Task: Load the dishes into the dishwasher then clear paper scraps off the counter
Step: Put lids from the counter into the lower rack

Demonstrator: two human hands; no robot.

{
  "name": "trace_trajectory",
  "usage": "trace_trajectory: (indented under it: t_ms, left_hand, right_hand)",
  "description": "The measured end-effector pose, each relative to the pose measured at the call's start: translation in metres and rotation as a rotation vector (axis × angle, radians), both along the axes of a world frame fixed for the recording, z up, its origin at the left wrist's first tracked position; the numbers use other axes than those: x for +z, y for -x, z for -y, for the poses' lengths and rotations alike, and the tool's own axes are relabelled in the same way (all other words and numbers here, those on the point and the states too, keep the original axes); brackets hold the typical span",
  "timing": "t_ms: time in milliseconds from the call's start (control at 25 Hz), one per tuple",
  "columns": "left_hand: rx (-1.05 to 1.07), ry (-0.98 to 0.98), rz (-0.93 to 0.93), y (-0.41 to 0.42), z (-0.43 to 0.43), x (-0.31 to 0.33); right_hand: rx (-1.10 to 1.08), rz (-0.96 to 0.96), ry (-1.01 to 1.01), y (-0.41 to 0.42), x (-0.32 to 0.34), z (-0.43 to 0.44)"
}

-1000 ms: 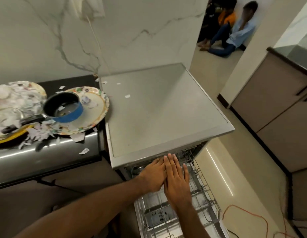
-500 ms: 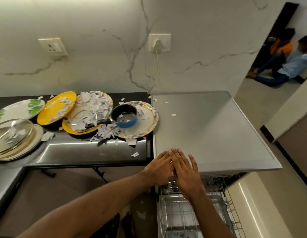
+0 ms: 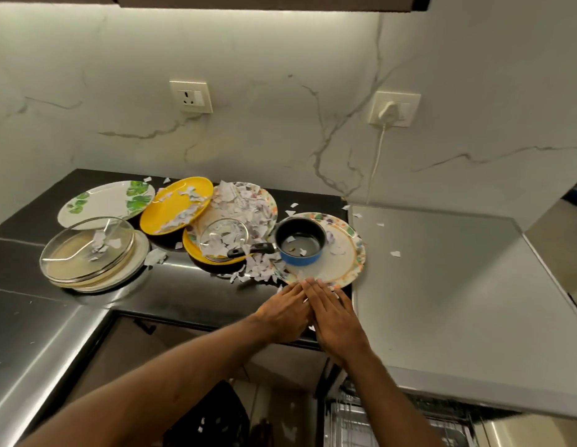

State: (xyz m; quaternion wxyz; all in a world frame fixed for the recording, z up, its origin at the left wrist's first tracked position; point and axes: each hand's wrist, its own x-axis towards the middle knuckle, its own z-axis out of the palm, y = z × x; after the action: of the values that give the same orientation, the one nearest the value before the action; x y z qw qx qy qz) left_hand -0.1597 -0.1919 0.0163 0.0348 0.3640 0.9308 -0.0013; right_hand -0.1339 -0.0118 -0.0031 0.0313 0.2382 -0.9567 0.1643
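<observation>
A floral-rimmed plate point(image 3: 344, 254) lies at the right end of the black counter point(image 3: 171, 293), carrying a small blue saucepan point(image 3: 300, 241) with a black handle. Left of it are a yellow plate point(image 3: 176, 204), a scrap-covered floral plate point(image 3: 245, 201), a glass bowl point(image 3: 223, 238) on another yellow plate, a leaf-print plate point(image 3: 106, 200) and a glass lid point(image 3: 87, 248) on stacked plates. Paper scraps point(image 3: 258, 269) litter dishes and counter. My left hand point(image 3: 282, 312) and my right hand point(image 3: 335, 317) lie side by side, fingers straight, fingertips at the floral plate's near rim. The dishwasher rack point(image 3: 355, 424) shows below.
The grey dishwasher top point(image 3: 442, 285) spreads to the right, with a few scraps on it. A plug and white cord point(image 3: 379, 156) hang from a wall socket above its back edge. A steel surface point(image 3: 26, 343) runs along the left.
Both hands moved up and left from the dishwasher rack to the counter, reaching the floral plate's near rim. The view swung left toward the dishes.
</observation>
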Motion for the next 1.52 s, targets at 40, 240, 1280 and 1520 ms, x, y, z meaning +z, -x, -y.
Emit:
trace_trajectory:
  t_ms: [40,240,1280,1520]
  left_hand:
    - [0.005,0.015,0.019,0.01,0.014,0.001]
    - [0.042,-0.081,-0.053,0.072,0.096,0.014]
    - [1.375,-0.649,0.388,0.183,0.246,-0.005]
    - [1.367,-0.954,0.364,0.182,0.242,0.031]
  right_hand:
    - [0.005,0.019,-0.002,0.01,0.004,0.014]
    - [-0.046,0.25,-0.036,0.057,0.006,0.068]
    - [-0.067,0.37,-0.192,0.108,0.029,0.112]
    - [-0.161,0.102,0.325,0.131,0.066,0.111]
